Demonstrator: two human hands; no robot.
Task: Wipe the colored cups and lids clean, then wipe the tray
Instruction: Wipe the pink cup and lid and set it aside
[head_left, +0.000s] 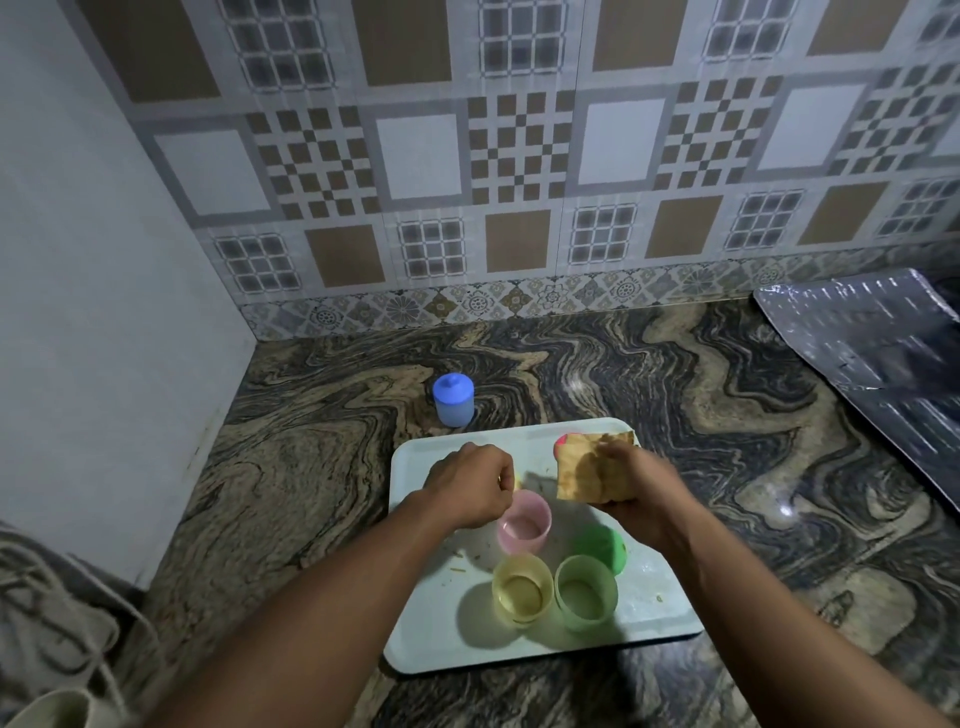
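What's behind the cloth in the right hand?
A red-pink edge shows past the cloth gripped by the right hand. The cloth hides the rest of it.

Head view, two arms only. Left forearm and right forearm bare from the lower frame edge up to the wrists. Left hand and right hand bare as well, knuckles showing. Both arms slim and lens-stretched. Light dim; finer detail of nails and skin cannot be made out.

Dim, soft blur — edges bowed, warped
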